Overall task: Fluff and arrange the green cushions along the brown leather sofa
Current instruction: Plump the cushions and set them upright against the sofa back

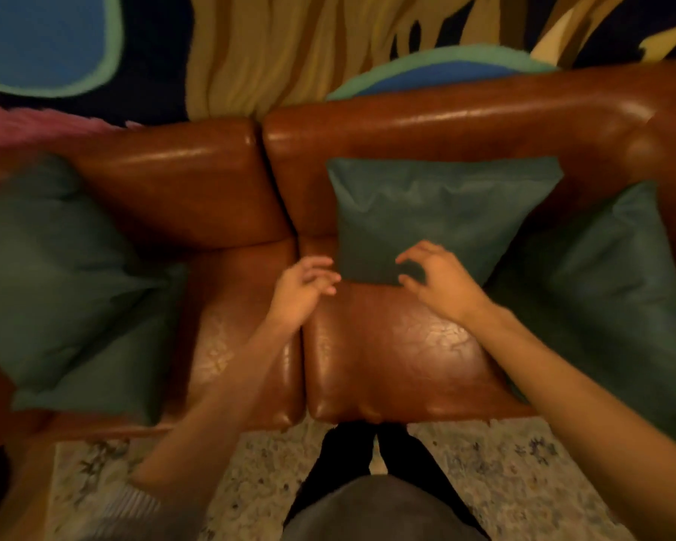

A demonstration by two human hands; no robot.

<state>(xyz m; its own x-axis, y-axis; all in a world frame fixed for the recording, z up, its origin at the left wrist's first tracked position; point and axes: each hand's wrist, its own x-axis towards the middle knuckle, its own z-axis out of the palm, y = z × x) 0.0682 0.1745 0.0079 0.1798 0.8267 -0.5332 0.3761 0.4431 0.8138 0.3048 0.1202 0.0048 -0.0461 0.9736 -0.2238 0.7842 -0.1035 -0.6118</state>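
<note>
Both hands, my left hand point(303, 288) and right hand point(440, 283), hover loosely open and empty at one of four green cushions point(438, 216) on the sofa point(387, 357).

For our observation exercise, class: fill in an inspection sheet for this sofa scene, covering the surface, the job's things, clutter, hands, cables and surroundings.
Surface: brown leather sofa, two seat sections, worn, cracked patches on both seats.
Job's things: middle green cushion upright against the backrest; right green cushion leaning at the armrest end; left green cushions, apparently two overlapping, blurred.
Clutter: nothing seen on the seats.
Hands: left hand open beside the middle cushion's lower left corner; right hand open, fingers spread over its lower edge; neither grips it.
Cables: nothing seen.
Surroundings: colourful tufted wall hanging behind the sofa; patterned rug in front of it; the person's dark-trousered legs at the seat front.
</note>
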